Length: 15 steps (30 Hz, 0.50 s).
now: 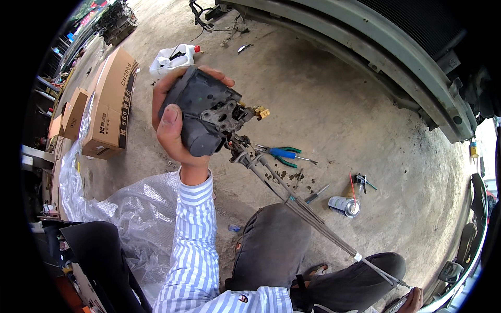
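Observation:
My left hand (171, 122) is wrapped round a black latch unit (209, 99) and holds it up over the floor. A bare metal plate with holes and a small yellow connector (263, 112) show on its right side. Several grey cables (318, 224) run from the unit down to the lower right, stretched nearly straight over my knees. At their far ends, my right hand (415, 301) is closed by the cable tips, partly cut off by the picture's edge. Below the unit lie green-handled pliers (286, 160) and a blue-handled screwdriver (284, 153).
A spray can with a red straw (344, 205) lies at right of my knees. Cardboard boxes (108, 107), bubble wrap (141, 208) and a white jug (171, 60) are to the left. A vehicle's front beam (386, 62) arches across the far right.

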Motion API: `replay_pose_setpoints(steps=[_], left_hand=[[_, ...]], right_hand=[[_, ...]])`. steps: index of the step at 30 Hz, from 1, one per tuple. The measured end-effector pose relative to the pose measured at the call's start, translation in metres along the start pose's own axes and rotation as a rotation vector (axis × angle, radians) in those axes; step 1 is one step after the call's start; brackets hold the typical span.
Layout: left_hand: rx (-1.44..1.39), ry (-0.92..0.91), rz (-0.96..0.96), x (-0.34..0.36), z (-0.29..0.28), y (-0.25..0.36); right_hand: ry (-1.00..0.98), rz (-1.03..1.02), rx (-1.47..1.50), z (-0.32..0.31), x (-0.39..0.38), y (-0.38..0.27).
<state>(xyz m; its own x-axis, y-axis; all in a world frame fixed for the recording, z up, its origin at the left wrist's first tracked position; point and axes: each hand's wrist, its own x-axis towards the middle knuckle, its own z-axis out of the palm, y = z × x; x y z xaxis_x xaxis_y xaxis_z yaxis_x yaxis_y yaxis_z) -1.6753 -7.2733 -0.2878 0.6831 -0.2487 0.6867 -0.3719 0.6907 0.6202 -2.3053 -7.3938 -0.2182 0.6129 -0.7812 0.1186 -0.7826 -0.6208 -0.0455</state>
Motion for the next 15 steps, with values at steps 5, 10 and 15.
replay_pose_setpoints(steps=[5, 10, 15], left_hand=[[-0.039, 0.054, -0.031, -0.001, 0.001, -0.004], [-0.03, 0.038, 0.024, 0.0, -0.002, 0.001], [-0.083, 0.062, 0.001, 0.004, -0.003, 0.002]], right_hand=[[0.002, 0.004, 0.012, 0.002, 0.006, -0.005], [0.023, -0.001, -0.012, -0.002, -0.002, 0.003], [0.027, 0.004, -0.052, 0.002, -0.001, 0.009]])
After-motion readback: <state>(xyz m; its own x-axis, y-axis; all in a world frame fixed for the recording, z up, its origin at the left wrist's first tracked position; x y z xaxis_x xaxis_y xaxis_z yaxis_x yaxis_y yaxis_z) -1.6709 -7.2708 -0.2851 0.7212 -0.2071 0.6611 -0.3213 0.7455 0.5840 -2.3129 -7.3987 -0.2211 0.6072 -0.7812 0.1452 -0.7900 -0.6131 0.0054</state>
